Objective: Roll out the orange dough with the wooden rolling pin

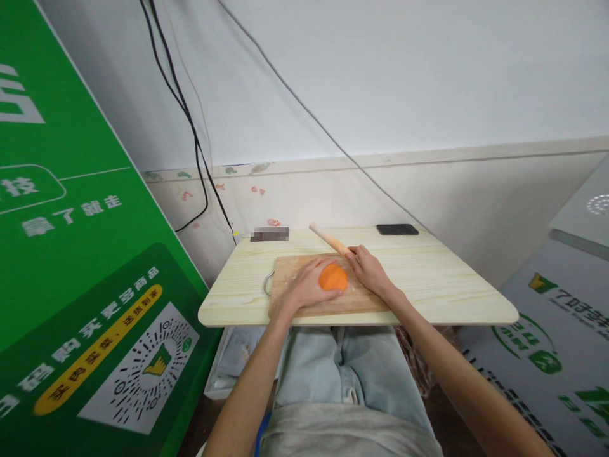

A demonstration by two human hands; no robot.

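Observation:
A round, smooth orange piece that looks like dough (333,278) is on a wooden cutting board (295,311). My left hand (307,284) curves around it, with thumb and fingers at its edges. In my right hand (370,270) is one end of a wooden rolling pin (328,238). The pin slants up and away to the left, its far end beyond the board's back edge. Pale specks mark the board around the dough. A metal handle (268,284) sticks out from the board's left side.
The board lies on a small pale wood-grain table (442,285) against the wall. A black phone (398,230) sits at the back right, a dark blurred object (269,234) at the back left. Cables (197,139) hang down the wall. A green printed panel (95,254) stands at left.

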